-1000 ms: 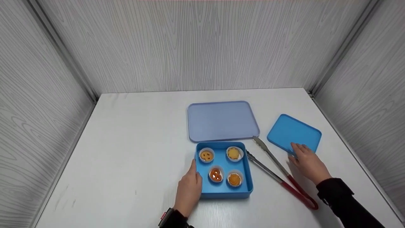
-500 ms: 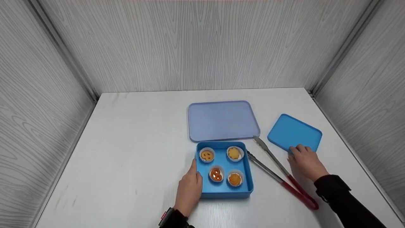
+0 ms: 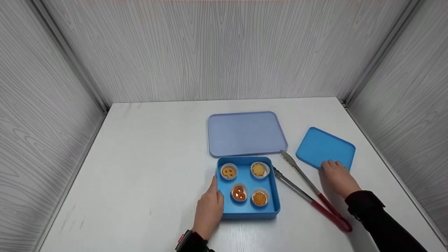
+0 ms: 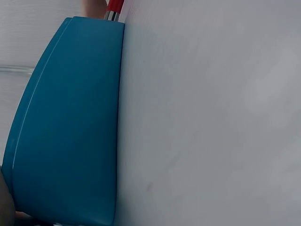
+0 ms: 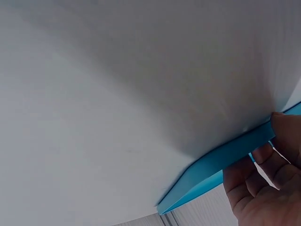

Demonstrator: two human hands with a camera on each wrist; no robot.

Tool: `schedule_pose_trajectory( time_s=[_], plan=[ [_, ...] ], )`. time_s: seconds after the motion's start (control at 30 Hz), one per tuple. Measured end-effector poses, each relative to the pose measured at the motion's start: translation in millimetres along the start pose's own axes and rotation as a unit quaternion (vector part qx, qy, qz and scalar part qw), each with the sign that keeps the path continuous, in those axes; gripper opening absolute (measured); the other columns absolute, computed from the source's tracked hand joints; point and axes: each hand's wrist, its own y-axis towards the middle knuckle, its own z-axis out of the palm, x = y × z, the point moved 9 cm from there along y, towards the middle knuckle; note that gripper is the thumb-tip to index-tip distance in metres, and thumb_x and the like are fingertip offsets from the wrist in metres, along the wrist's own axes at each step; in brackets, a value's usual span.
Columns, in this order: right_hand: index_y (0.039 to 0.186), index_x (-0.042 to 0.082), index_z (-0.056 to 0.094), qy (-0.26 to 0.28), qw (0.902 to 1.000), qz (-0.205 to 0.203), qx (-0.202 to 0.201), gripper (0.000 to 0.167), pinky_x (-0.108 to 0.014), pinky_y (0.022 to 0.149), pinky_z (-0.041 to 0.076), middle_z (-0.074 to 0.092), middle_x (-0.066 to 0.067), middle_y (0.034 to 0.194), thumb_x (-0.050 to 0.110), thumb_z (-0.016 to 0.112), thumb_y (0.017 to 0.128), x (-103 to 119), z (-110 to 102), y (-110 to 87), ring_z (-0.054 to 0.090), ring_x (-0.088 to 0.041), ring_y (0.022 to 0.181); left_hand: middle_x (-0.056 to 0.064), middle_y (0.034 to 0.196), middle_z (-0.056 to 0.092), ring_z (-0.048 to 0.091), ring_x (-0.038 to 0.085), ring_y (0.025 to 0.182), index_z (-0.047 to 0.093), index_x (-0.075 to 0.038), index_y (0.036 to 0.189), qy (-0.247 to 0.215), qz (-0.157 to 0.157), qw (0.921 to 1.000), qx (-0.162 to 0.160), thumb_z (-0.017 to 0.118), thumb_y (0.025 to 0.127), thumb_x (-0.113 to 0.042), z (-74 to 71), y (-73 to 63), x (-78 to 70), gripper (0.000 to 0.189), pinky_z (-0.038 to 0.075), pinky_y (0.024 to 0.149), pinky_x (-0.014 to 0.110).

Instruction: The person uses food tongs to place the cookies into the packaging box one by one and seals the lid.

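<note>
My left hand [image 3: 210, 210] holds the left side of a blue rectangular box [image 3: 249, 216], its thumb at the rim and fingers along the outer wall. Inside stand several small pastries in white paper cups, among them a yellow flower-shaped one [image 3: 258, 169] and a glossy brown one [image 3: 239, 193]. Over on the right, my right hand [image 3: 339, 178] pinches the near edge of a flat blue lid [image 3: 323, 147]. The right wrist view shows the thumb on the outer side of the lid's rim [image 5: 221, 153], with fingers on the other side.
Metal tongs with red handles [image 3: 330, 213] lie spread between the box and my right hand, tips near the box. A lavender tray [image 3: 246, 134] lies just behind the box. Pale wood-grain walls [image 3: 224, 52] enclose the white table [image 3: 147, 157].
The right fingers, laid out over the lid's near edge a second ago, have drawn in and pinch that edge. The lid has shifted very slightly. My left hand and the box stay put.
</note>
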Motion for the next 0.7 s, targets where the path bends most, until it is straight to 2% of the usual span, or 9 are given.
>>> schedule_pose_trajectory(
  time_s=[0.2, 0.47, 0.53, 0.7],
  plan=[
    [0.097, -0.008, 0.052, -0.026, 0.9990, -0.027, -0.024, 0.031, -0.045, 0.064, 0.049, 0.056, -0.020, 0.084, -0.027, 0.064, 0.076, 1.9, -2.7, 0.0, 0.053, -0.035, 0.076, 0.018, 0.148, 0.055, 0.064, 0.031, 0.123, 0.040, 0.005, 0.153, -0.002, -0.003, 1.0000, 0.000, 0.049, 0.105, -0.012, 0.7, 0.0, 0.9, 0.052, 0.052, 0.101, 0.048],
    [0.103, -0.006, 0.054, -0.014, 0.9999, 0.001, -0.001, 0.029, -0.047, 0.067, 0.050, 0.058, -0.020, 0.091, -0.023, 0.064, 0.082, -2.5, -5.0, -1.5, 0.057, -0.036, 0.083, 0.018, 0.149, 0.054, 0.062, 0.031, 0.126, 0.039, 0.004, 0.154, -0.002, -0.010, 0.9999, 0.006, 0.048, 0.106, -0.012, 1.7, 0.5, 1.4, 0.052, 0.050, 0.104, 0.049],
    [0.104, -0.006, 0.054, -0.003, 0.9999, 0.005, -0.013, 0.029, -0.047, 0.069, 0.049, 0.057, -0.020, 0.093, -0.023, 0.063, 0.083, -2.9, -9.2, -0.7, 0.056, -0.036, 0.085, 0.018, 0.149, 0.054, 0.061, 0.031, 0.127, 0.039, 0.005, 0.154, -0.004, -0.010, 0.9999, 0.005, 0.048, 0.106, -0.013, 1.7, 0.8, 1.5, 0.052, 0.050, 0.104, 0.049],
    [0.104, -0.006, 0.053, 0.010, 0.9970, -0.002, -0.077, 0.026, -0.046, 0.069, 0.046, 0.054, -0.020, 0.092, -0.021, 0.064, 0.085, -1.9, -26.2, 3.8, 0.052, -0.034, 0.083, 0.017, 0.149, 0.054, 0.062, 0.029, 0.126, 0.039, 0.004, 0.155, -0.009, -0.011, 0.9999, 0.004, 0.047, 0.106, -0.014, 1.5, 1.6, 1.8, 0.052, 0.050, 0.104, 0.048]
  ],
)
